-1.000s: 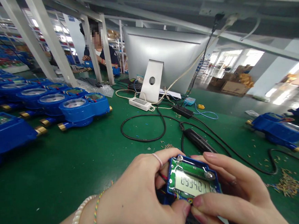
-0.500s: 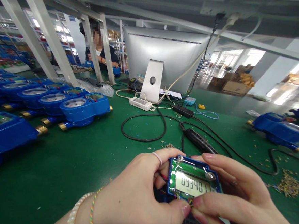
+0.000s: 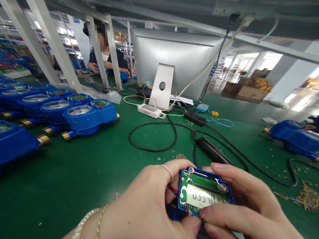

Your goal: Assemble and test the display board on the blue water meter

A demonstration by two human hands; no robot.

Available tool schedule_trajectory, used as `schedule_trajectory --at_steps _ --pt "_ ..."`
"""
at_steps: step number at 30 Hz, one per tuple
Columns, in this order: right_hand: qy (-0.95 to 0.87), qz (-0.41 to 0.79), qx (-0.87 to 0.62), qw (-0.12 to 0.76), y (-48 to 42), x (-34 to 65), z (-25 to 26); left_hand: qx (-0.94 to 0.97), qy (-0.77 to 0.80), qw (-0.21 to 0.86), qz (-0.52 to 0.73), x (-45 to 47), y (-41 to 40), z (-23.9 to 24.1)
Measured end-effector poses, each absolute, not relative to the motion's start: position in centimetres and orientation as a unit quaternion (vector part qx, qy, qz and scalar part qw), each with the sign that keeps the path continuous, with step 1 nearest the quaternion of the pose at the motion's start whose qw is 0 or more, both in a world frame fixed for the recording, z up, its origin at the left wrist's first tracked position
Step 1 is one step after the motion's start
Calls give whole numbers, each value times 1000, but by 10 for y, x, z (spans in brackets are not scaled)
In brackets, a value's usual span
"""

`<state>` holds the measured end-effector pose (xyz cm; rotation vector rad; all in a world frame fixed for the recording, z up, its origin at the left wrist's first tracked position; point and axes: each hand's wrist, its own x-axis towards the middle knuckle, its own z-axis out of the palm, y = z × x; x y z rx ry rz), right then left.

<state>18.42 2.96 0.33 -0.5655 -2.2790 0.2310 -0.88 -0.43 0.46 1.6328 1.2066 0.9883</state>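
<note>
Green cloth covers the bench (image 3: 84,175), and it stretches far back to a big silver screen (image 3: 177,60) seen from behind on its stand. At the near edge, both hands hold one small thing together: a blue meter part (image 3: 204,192) with a green board and a grey number window on top. The left hand (image 3: 152,211) is curled around its left side, with the thumb pressed at the bottom edge and the fingers bent over the far corner. A thin ring sits on one finger, and a pearl band and a colored string band (image 3: 100,225) go around the wrist. The right hand (image 3: 244,208) wraps the right side, fingers half bent and close together, with the thumb lying along the bottom edge so that it meets the left thumb. Neither hand is spread wide; both are closed snugly on the part. Just past the hands lie black cables (image 3: 155,134) in loops and a white power strip (image 3: 149,110). Rows of blue water meters (image 3: 88,117) with brass ends stand on the left, well apart from the hands, and one more blue meter (image 3: 297,137) sits far to the right. Tiny gold bits (image 3: 309,198) are scattered near the right hand. Another person (image 3: 106,57) works at the back.
</note>
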Motion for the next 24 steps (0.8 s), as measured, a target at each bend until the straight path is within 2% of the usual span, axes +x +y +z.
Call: schedule_trajectory --at_steps 3,7,9,13,17,20,24 --pt "-894 84 -219 381 34 186 8 659 486 430 378 -12 -4 11" --pt "-913 89 -206 342 37 185 12 626 454 536 340 -17 -4 12" --pt "-910 105 -213 339 35 184 11 611 444 549 357 -17 -4 6" --pt "-881 192 -253 351 28 180 8 606 474 510 385 -14 -2 -4" --pt "-819 307 -313 369 26 180 2 597 459 519 404 -8 -1 -4" --pt "-817 313 -309 372 29 182 -6 585 443 503 457 -5 -5 -8" --pt "-811 330 -307 373 29 181 -10 607 514 405 451 -8 -12 -15"
